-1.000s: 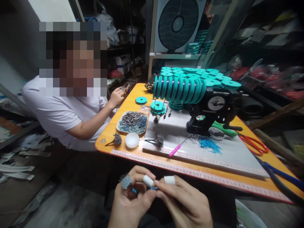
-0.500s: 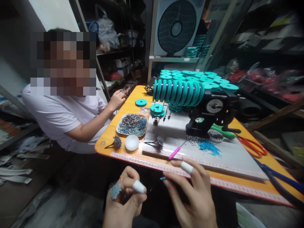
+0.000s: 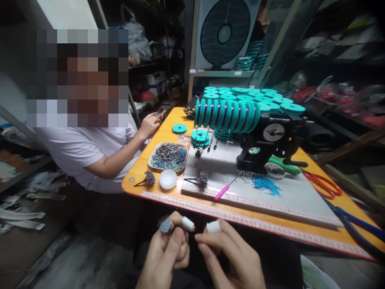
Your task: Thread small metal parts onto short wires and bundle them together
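My left hand is closed above the dark gap in front of the table. A grey-blue cluster sticks out from between its fingers, with a dark bunch behind it. My right hand pinches thumb and forefinger together close beside the left one; whatever sits in the pinch is hidden. White tape wraps a finger of each hand. Beyond them a pink-handled needle tool lies on the grey board. Two dark bundles with stems, one on the board and one on the wood, flank a white round dish.
A tray holds grey and blue small parts. A black machine carries several teal spools. Blue strips, red-handled scissors and blue-handled pliers lie to the right. Another person sits at left holding a phone.
My hands have come closer together. The left turned and rose slightly; the right closed its pinch, and the small blue piece at its fingertips no longer shows.
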The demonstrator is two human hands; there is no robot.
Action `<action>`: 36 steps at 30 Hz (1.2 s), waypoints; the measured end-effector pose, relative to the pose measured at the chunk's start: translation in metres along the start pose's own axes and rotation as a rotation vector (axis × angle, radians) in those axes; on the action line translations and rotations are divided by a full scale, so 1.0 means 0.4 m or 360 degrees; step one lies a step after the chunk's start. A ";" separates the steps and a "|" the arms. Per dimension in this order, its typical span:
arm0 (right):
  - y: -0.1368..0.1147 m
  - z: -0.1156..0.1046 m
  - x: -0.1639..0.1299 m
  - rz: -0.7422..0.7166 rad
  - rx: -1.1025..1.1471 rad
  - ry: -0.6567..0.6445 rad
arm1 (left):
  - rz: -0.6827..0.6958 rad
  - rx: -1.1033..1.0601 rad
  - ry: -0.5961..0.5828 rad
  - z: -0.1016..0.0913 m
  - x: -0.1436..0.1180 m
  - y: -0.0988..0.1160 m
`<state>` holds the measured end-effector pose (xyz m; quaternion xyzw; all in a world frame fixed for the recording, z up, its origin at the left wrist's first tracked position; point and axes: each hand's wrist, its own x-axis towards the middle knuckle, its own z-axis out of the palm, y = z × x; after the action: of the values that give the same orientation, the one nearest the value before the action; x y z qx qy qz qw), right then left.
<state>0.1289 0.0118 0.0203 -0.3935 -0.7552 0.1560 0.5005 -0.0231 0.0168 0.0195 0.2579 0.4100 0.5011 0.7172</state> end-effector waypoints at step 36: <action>0.010 0.003 -0.004 0.0247 -0.0113 0.0088 | -0.0155 0.0462 -0.0032 0.010 -0.006 -0.020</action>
<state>0.1299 0.0134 0.0160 -0.4724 -0.7133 0.1566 0.4934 -0.0159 0.0116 0.0162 0.3438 0.4828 0.3986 0.6999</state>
